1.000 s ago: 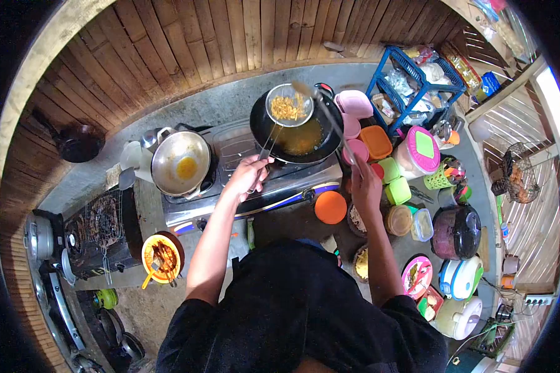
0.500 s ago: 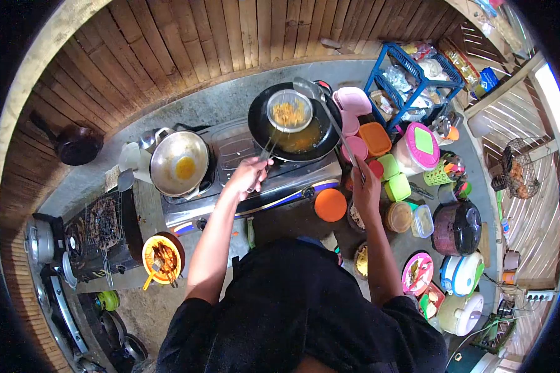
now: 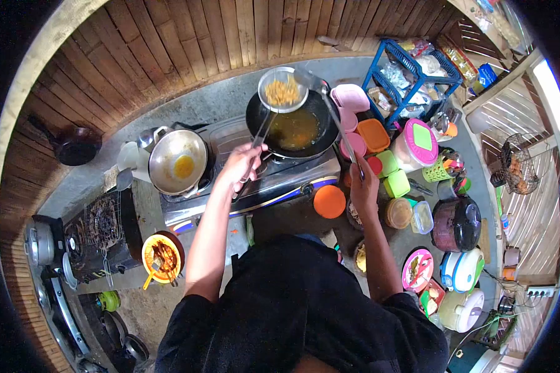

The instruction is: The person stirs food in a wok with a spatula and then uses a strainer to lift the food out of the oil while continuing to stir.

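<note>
My left hand [image 3: 241, 166] is closed around the handle of a mesh strainer [image 3: 284, 107]. Golden fried pieces [image 3: 282, 93] lie in the strainer, which is lifted over the far rim of a black wok [image 3: 320, 144]. Brown oil [image 3: 294, 129] with small bits fills the wok's bottom. In my right hand [image 3: 365, 186] I grip a long-handled metal spatula [image 3: 334, 115]; its blurred head is just right of the strainer. Left of the wok, a silver pan [image 3: 160, 174] on the same gas stove [image 3: 246, 199] contains a small yellow pool of oil [image 3: 183, 166].
To the left stand a bowl of dark red sauce [image 3: 146, 252] and a charcoal grill [image 3: 134, 233]. Plastic containers [image 3: 373, 137], an orange lid [image 3: 330, 202] and a dark pot [image 3: 459, 225] crowd the right. A blue rack [image 3: 387, 84] stands behind them, near the bamboo wall [image 3: 230, 37].
The strainer with the fried pieces has risen up and away from the oil, toward the wok's far rim. My left hand has shifted slightly left. The spatula head has moved slightly up.
</note>
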Demonstrator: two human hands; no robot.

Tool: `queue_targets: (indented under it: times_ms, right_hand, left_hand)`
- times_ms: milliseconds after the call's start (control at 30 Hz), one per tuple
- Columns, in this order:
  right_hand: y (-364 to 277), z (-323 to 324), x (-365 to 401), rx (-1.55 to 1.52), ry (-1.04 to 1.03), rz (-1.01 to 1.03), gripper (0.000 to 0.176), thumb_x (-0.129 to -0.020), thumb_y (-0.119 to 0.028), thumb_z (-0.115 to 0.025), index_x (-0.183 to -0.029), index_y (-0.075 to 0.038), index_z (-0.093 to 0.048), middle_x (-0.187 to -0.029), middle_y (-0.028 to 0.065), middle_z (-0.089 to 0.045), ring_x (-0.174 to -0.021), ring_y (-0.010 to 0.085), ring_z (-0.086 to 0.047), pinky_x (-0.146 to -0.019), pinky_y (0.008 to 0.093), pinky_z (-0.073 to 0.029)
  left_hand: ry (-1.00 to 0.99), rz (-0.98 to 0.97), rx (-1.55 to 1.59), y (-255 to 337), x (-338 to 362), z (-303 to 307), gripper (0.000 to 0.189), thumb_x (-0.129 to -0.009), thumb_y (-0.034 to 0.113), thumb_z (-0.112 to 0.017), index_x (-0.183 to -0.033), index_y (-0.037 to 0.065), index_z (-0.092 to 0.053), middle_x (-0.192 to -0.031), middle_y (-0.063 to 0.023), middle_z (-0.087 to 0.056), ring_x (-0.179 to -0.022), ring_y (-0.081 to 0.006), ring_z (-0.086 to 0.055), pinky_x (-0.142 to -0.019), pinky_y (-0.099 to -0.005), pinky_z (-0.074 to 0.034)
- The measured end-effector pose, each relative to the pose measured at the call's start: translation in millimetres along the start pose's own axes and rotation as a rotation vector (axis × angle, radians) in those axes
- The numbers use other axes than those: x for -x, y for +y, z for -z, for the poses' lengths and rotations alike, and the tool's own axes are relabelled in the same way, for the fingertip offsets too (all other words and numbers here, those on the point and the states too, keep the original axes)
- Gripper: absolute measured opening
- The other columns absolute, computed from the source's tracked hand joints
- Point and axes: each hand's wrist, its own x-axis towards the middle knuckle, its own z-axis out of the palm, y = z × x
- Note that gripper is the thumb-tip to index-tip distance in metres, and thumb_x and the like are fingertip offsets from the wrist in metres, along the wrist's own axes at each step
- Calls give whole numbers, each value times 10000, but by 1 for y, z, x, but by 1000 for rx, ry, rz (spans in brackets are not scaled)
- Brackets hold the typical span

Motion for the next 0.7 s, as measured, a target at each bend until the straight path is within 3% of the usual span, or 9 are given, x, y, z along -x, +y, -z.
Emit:
queue_targets:
  times_ms: [67,133,267,333,467,533,700]
  right_hand:
    - [-1,1,1,-41,2,-92,282,-914,-100,-541,-1176,-9,-586,-937,210,-634,-865,326,-606,-790,394,-455]
    - [-1,-1,-3,-73,112,4,328,-943,-155,-521,-1236,-13,-562,-935,112,-657,-809,142,-597,-731,284,-475]
    - [-6,0,-7,-76,87,-1,317,-945,-147,-516,-1230,-19,-569,-919,106,-655,-773,136,-586,-702,278,-470]
    - [-4,-1,-6,-14,-54,-83,268,-901,-76,-538,-1151,8,-591,-826,196,-620,-763,315,-604,-724,394,-458]
    - [5,0,0,-16,-79,-22,276,-885,-80,-553,-1143,7,-594,-779,197,-593,-743,333,-583,-691,406,-449]
    - [-7,9,-1,63,-51,159,285,-881,-94,-562,-1150,-6,-597,-787,196,-597,-772,346,-581,-696,423,-456]
    - [-20,18,1,132,-202,82,296,-875,-110,-576,-1157,-23,-605,-880,210,-630,-798,360,-604,-717,413,-477]
  left_hand:
    - [11,-30,21,28,15,-7,201,-963,198,-468,-1057,57,-577,-538,38,-418,-376,-61,-359,-336,-216,-323]
    - [12,-67,27,41,23,-11,196,-965,200,-463,-1051,64,-575,-538,41,-418,-375,-57,-357,-341,-210,-326]
    - [-10,-34,-40,4,2,-7,201,-968,208,-459,-1043,62,-574,-534,24,-439,-368,-74,-375,-343,-225,-333]
    - [3,16,-99,-17,-4,-8,196,-966,202,-458,-1033,58,-573,-536,13,-449,-368,-90,-390,-346,-236,-332]
    - [15,49,-86,-36,-11,-9,228,-959,213,-465,-1080,50,-569,-555,18,-445,-370,-91,-397,-352,-232,-349]
    - [35,35,-80,-25,-3,-16,215,-963,204,-451,-1053,53,-575,-555,14,-457,-367,-92,-394,-363,-241,-352]
    - [35,46,-94,-23,-4,-15,229,-969,205,-435,-1067,50,-571,-570,12,-461,-372,-99,-404,-367,-240,-351]
